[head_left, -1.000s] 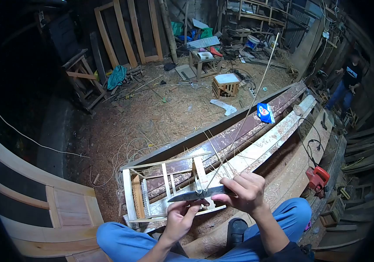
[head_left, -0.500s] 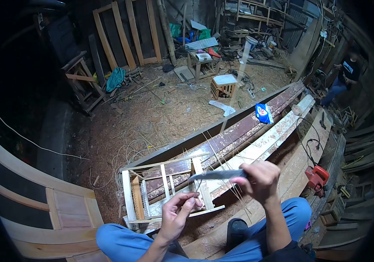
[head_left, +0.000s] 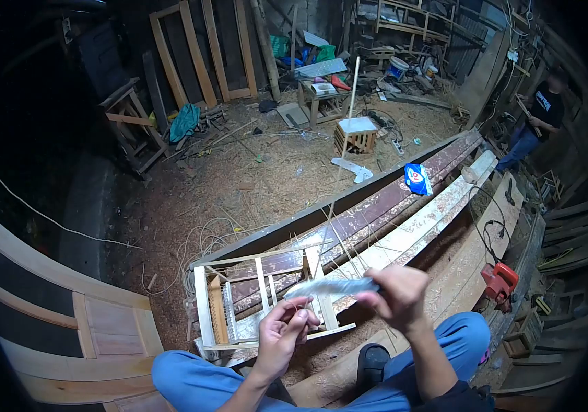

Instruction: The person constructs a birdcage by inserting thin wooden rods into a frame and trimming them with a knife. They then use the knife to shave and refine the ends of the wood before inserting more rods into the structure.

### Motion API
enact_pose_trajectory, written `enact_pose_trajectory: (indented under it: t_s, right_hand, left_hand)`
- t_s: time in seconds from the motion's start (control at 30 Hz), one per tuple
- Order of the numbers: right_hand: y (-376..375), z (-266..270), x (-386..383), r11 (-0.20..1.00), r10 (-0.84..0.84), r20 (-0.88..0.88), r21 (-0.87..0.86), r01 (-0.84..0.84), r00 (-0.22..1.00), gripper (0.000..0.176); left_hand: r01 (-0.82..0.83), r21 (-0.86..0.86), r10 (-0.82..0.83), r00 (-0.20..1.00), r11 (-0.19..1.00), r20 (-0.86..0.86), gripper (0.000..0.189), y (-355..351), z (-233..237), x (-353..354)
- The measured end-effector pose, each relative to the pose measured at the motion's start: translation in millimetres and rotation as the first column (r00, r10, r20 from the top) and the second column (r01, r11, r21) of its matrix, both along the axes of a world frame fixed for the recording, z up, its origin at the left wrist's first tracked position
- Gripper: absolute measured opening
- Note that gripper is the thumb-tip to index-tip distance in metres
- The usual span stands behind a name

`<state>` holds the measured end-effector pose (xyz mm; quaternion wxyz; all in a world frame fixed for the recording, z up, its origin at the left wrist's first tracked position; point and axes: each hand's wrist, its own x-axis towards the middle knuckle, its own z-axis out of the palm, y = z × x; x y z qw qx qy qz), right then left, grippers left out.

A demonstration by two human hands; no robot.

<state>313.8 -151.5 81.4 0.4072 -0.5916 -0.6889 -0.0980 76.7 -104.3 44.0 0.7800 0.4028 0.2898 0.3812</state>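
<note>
A knife [head_left: 332,287] with a broad, motion-blurred blade is in my right hand [head_left: 400,295], its fingers wrapped round the handle. The blade points left, just above my left hand [head_left: 286,336]. My left fingers are pinched on the lower end of a long thin wooden strip [head_left: 354,89], which rises away from me past the blade. Below and beyond my left hand lies a small slatted wooden frame [head_left: 202,305], with a toothed-looking wooden piece [head_left: 218,309] inside it. Several thin sticks [head_left: 340,237] lean across the planks near the blade.
Long planks [head_left: 438,220] run to the back right, bearing a blue-and-white packet [head_left: 416,178]. A red power tool [head_left: 498,280] with a black cord sits at right. A slatted crate [head_left: 356,137] stands on the littered floor. Another person [head_left: 541,113] stands far right holding wood.
The knife and my right hand have shifted slightly left and down, nearer my left fingers. The strip's far end has swung left. The other person now has wood raised in their hands.
</note>
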Motion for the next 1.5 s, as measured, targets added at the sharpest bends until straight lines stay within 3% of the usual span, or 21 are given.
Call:
enact_pose_trajectory:
  t_s: [0.07, 0.1, 0.13, 0.27, 0.33, 0.47, 0.53, 0.6, 0.67, 0.73, 0.9, 1.07, 1.13, 1.5]
  right_hand:
    - [0, -4, -19, 0.988, 0.109, 0.009, -0.107, -0.107, 0.994, 0.039]
    - [1, -4, -27, 0.983, 0.125, 0.022, -0.142, -0.120, 0.992, 0.038]
    - [1, -6, -33, 0.976, 0.138, 0.010, -0.171, -0.135, 0.990, 0.036]
    - [1, -11, -39, 0.970, 0.126, -0.038, -0.203, -0.131, 0.991, 0.036]
    - [1, -11, -38, 0.968, 0.125, -0.065, -0.212, -0.136, 0.990, 0.036]
    - [3, -8, -30, 0.981, 0.043, -0.092, -0.183, -0.059, 0.995, 0.029]
    - [4, -8, -25, 0.982, -0.017, -0.110, -0.189, -0.004, 0.994, 0.028]
    - [3, -8, -22, 0.974, -0.051, -0.111, -0.226, 0.025, 0.993, 0.028]
    - [4, -7, -22, 0.986, -0.040, -0.129, -0.167, 0.018, 0.991, 0.028]
    - [3, -6, -22, 0.987, -0.040, -0.131, -0.159, 0.019, 0.991, 0.028]
    - [3, -7, -19, 0.994, 0.061, -0.096, -0.088, -0.070, 0.994, 0.032]
    - [-1, -8, -21, 0.974, 0.169, -0.036, -0.144, -0.172, 0.985, 0.035]
    - [-2, -11, -25, 0.953, 0.221, -0.004, -0.212, -0.217, 0.975, 0.037]
    - [-2, -15, -36, 0.958, 0.237, 0.051, -0.178, -0.225, 0.970, 0.038]
  left_hand:
    - [0.150, 0.027, -0.145, 0.980, 0.988, -0.137, 0.022, 2, -9, -3]
    - [-0.020, -0.020, 0.019, 0.998, 1.000, -0.065, 0.018, -6, 3, 8]
    - [-0.017, -0.021, 0.016, 0.998, 1.000, -0.066, 0.018, -6, 1, 7]
    - [0.041, 0.064, -0.038, 0.998, 0.997, -0.048, 0.021, -4, -13, -4]
    - [0.133, 0.089, -0.118, 0.980, 0.987, -0.158, 0.024, -3, -5, -5]
    - [0.222, 0.126, -0.215, 0.974, 0.967, -0.073, 0.035, -1, 12, 7]
    - [0.262, 0.039, -0.259, 0.963, 0.964, -0.073, 0.040, -1, 5, 6]
    - [0.266, -0.098, -0.260, 0.963, 0.959, 0.073, 0.038, -1, 2, 8]
    - [0.240, -0.081, -0.240, 0.971, 0.967, 0.014, 0.039, 1, 5, 9]
    - [0.191, -0.071, -0.184, 0.978, 0.979, 0.096, 0.039, 4, 2, 7]
    - [0.153, -0.192, -0.135, 0.986, 0.969, 0.102, 0.037, 8, 2, 3]
    - [0.049, -0.233, -0.008, 0.985, 0.971, 0.171, 0.028, 6, 12, 5]
    - [-0.049, -0.337, 0.058, 0.998, 0.940, 0.014, 0.028, 7, 22, 8]
    - [-0.069, -0.218, 0.066, 0.998, 0.973, -0.022, 0.020, 3, 11, 7]
